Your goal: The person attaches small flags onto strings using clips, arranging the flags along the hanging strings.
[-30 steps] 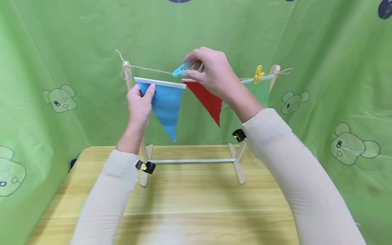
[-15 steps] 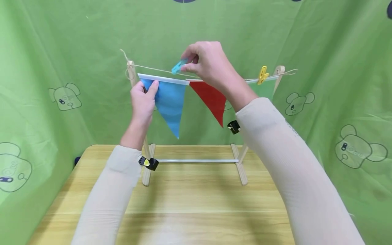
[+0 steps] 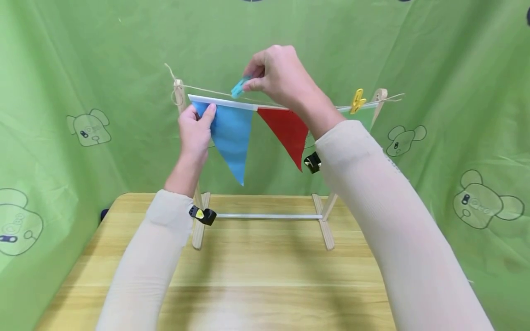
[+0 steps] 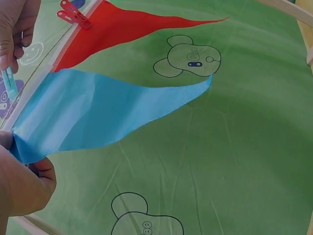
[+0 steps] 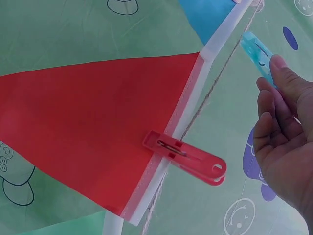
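Note:
My left hand (image 3: 195,131) pinches the upper left part of a blue triangular pennant (image 3: 232,133), whose white top band lies just below the twine (image 3: 207,89). Between thumb and fingers of my right hand (image 3: 281,78) is a light-blue clothespin (image 3: 239,87), its tip close to the twine above the blue pennant. In the right wrist view a red clothespin (image 5: 188,155) clips the red pennant (image 5: 112,122) to the twine; my right hand hides it in the head view. Further right, a yellow clothespin (image 3: 357,101) holds a green pennant (image 3: 364,116).
A wooden stand with a left post (image 3: 180,95) and a right post (image 3: 379,95) carries the twine. Its white crossbar (image 3: 265,216) runs low above the wooden table (image 3: 256,262). A green curtain (image 3: 124,55) printed with cartoon heads hangs behind and at both sides.
The blue pennant has risen closer to the twine, its right top corner meeting the red pennant's left corner. My right hand has lifted slightly and tilted the light-blue clothespin more steeply downward.

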`<action>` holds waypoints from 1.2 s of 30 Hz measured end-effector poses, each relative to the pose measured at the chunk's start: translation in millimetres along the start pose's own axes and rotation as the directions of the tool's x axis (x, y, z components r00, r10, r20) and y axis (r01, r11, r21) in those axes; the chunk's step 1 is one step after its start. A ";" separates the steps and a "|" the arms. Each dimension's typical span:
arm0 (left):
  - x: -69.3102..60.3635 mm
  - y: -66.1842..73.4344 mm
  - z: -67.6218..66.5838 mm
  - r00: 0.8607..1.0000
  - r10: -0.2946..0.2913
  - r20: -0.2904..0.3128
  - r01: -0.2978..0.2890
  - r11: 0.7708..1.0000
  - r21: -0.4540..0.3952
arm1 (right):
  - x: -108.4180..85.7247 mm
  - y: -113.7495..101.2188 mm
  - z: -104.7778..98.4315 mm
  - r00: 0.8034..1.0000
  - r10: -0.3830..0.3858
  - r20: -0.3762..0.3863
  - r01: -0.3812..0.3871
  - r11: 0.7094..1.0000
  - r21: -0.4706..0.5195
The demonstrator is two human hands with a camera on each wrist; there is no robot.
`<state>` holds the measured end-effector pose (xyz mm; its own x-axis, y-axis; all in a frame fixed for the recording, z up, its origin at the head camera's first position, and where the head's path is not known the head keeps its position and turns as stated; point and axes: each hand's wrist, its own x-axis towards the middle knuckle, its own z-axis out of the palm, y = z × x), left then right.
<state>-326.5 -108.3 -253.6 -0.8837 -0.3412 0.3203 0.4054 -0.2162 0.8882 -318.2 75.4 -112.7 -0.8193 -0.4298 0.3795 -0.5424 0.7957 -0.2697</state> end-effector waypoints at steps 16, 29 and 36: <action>1.8 -0.5 6.3 1.000 0.013 0.011 -0.012 0.998 -0.055 | 8.3 -2.1 2.3 0.997 0.012 0.071 -0.009 0.999 -0.039; 2.8 2.7 9.5 1.000 -0.008 0.003 0.009 0.998 -0.067 | 10.7 -6.3 6.1 0.997 -0.035 0.071 0.042 0.995 -0.094; 3.5 4.6 12.1 1.000 -0.021 -0.001 0.021 0.996 -0.085 | 10.9 -6.9 11.2 0.996 -0.060 0.070 0.069 0.989 -0.131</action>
<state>-330.6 -99.5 -244.4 -0.8917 -0.3378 0.3012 0.4052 -0.2998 0.8637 -325.5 60.4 -116.6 -0.7964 -0.5056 0.3318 -0.5683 0.8133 -0.1248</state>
